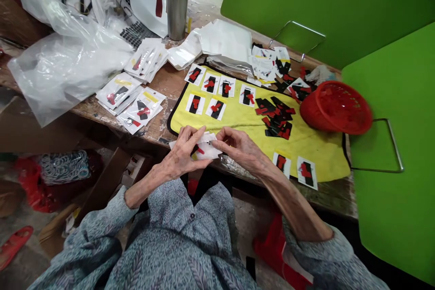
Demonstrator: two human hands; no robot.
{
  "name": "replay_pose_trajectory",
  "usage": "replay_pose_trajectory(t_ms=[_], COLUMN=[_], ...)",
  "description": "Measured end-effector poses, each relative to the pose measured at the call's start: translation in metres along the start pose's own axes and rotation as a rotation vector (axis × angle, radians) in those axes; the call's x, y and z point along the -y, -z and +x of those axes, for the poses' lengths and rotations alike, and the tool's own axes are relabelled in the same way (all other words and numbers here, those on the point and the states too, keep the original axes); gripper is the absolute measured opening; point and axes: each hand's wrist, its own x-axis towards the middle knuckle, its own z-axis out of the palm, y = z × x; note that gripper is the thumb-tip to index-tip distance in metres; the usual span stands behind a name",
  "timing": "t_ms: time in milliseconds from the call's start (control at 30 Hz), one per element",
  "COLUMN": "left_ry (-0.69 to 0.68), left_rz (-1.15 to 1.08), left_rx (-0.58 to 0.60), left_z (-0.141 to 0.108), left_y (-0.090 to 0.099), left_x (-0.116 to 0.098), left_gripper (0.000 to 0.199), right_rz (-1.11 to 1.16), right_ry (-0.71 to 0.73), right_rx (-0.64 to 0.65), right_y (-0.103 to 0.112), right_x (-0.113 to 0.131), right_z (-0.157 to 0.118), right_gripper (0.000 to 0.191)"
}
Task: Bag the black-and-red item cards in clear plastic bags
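Near the table's front edge my left hand (181,154) is closed on a small clear-and-white packet (207,148) with a red and black piece inside. The fingers of my right hand (238,145) pinch the packet's right end. Beyond my hands, on a yellow cloth (244,131), lie several white cards, each with a black and a red piece on it, such as one card (215,108) just ahead. A loose heap of black and red pieces (277,115) lies farther right. Two more such cards, one a white card (307,173), are at the cloth's front right.
Stacks of filled packets (142,106) lie to the left, below a large clear plastic bag (74,59). A steel flask (178,4) stands at the back near white bags (224,38). On the right are a red basket (335,108) and green panels (390,99) with metal wire legs.
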Motion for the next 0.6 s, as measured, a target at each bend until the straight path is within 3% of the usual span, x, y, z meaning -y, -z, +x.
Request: replay_pose_trajectory(t_ms=[167,300,367,467,600], left_ry=[-0.014,0.017,0.143,0.432,0.547], left_rz=[-0.013,-0.125,-0.259,-0.549,-0.836], left_rx=[0.012,0.028,0.033,0.076,0.108], left_z=[-0.002,0.000,0.006,0.019,0.028], left_y=[-0.004,-0.001,0.007,0.019,0.029], left_x=[-0.003,-0.007,-0.010,-0.015,-0.019], left_gripper=[0.082,0.077,0.069,0.035,0.031], right_rz=[-0.019,0.022,-0.072,-0.136,0.031], right_ry=[-0.066,-0.050,-0.049,-0.046,-0.097], right_rx=[0.016,0.199,0.225,0.265,0.417], right_y=[-0.006,-0.010,-0.008,-0.002,0.008], right_x=[-0.010,-0.007,-0.001,0.011,0.020], right_z=[0.005,0.010,0.010,0.009,0.006], right_gripper=[0.023,0.019,0.021,0.023,0.030])
